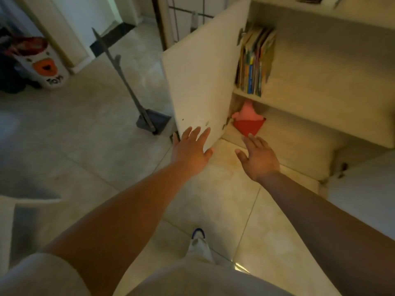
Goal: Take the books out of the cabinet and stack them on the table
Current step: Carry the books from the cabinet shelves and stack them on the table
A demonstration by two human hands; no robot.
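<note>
2 flat, spread hands, left hand (190, 149) perhaps against smooth door (203, 82), right hand (259, 158) below thin upright books (254, 60).

The cabinet (320, 67) stands open, its white door (203, 82) swung out to the left. On the upper shelf (310, 103) a row of books (254, 60) stands upright, packed at the left end and leaning a little. On the shelf below lies a red thing (249, 126) with a pink soft toy (248, 113) on it. On the tiled floor (85, 129) rest a dustpan (152, 121) and a printed bin (42, 65).
</note>
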